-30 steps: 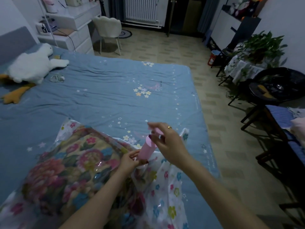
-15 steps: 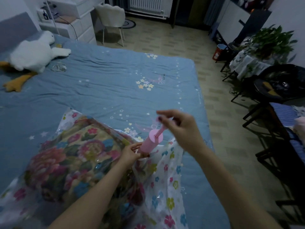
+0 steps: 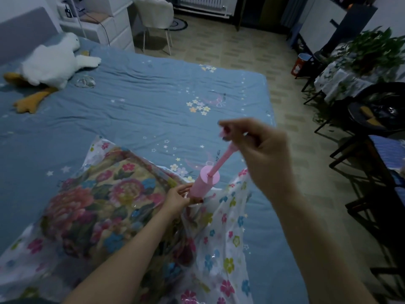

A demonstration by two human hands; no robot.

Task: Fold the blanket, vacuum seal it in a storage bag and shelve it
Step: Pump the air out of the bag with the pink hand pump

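Observation:
A folded floral blanket lies inside a clear storage bag printed with small flowers, on the near part of the blue bed. A pink hand pump stands tilted on the bag near its right side. My left hand grips the base of the pump cylinder against the bag. My right hand is raised above it and pinches the handle of the pump's rod, which is drawn far out of the cylinder.
A white plush goose and a small clear item lie at the bed's far left. White drawers and a white chair stand beyond. Dark chairs and a plant table line the right side.
My right hand has risen up and to the right, drawing the pump rod out of the cylinder. My left hand has stayed at the pump's base.

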